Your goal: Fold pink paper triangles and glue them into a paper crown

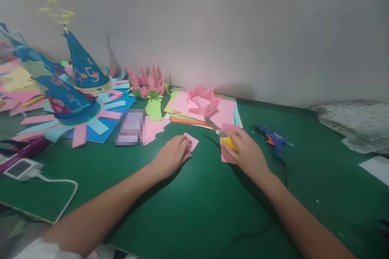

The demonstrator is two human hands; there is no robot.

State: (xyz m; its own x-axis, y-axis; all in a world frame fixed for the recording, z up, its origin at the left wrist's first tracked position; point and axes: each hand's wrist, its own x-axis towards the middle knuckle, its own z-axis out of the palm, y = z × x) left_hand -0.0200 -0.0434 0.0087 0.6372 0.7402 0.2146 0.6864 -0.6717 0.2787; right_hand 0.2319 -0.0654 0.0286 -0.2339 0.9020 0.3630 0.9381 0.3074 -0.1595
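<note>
My right hand [251, 151] is closed around the yellow handle of a craft knife [229, 143], its metal blade pointing up and to the left. Below that hand lies a pink paper strip [227, 158], partly covered by the fingers. Over to the left, my left hand [172, 156] has its fingers curled together on a small pink paper square [193, 141], holding it at the green table [194, 210]. Some of the square is hidden by the fingers. A folded pink paper lotus [203, 101] sits on a stack of coloured paper [179, 107] beyond both hands.
Blue cone hats [86, 66] with paper strips stand at the left. A pink paper crown [148, 83], green paper [154, 107], pink scraps [152, 129] and a blurred-out phone [130, 127] lie nearby. A blue glue gun [275, 139] rests at right. A white charger [22, 168] trails a cable.
</note>
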